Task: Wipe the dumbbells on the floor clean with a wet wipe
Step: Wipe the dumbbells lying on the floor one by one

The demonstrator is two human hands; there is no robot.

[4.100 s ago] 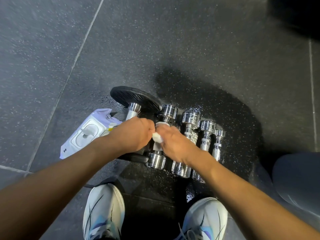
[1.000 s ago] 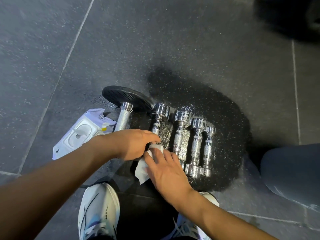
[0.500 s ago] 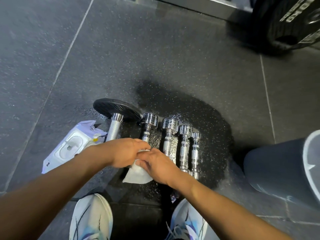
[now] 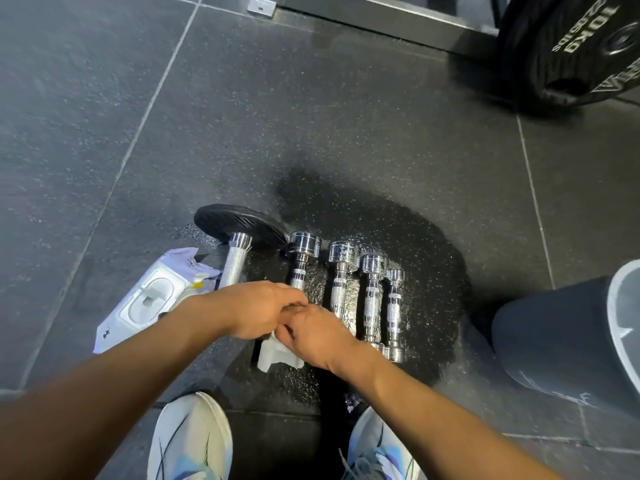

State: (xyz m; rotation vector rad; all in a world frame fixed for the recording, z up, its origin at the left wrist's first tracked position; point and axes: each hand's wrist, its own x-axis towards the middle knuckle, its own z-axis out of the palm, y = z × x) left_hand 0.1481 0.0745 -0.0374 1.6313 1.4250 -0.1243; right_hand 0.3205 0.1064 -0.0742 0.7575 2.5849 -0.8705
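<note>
Dark gym floor: both hands seemingly pinch a wipe beside the wipes pack.

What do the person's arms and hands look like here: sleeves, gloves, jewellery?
Both forearms are bare, with no sleeve in view. The left hand and right hand wear no gloves, and no rings, watch or wristband show. There are no markings. Lower down, white trainers with blue and purple accents show.

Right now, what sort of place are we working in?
Most likely a gym. A black 10KG weight plate leans near a metal rack base, chrome dumbbells lie in a row, and the floor is dark speckled rubber tile.
</note>
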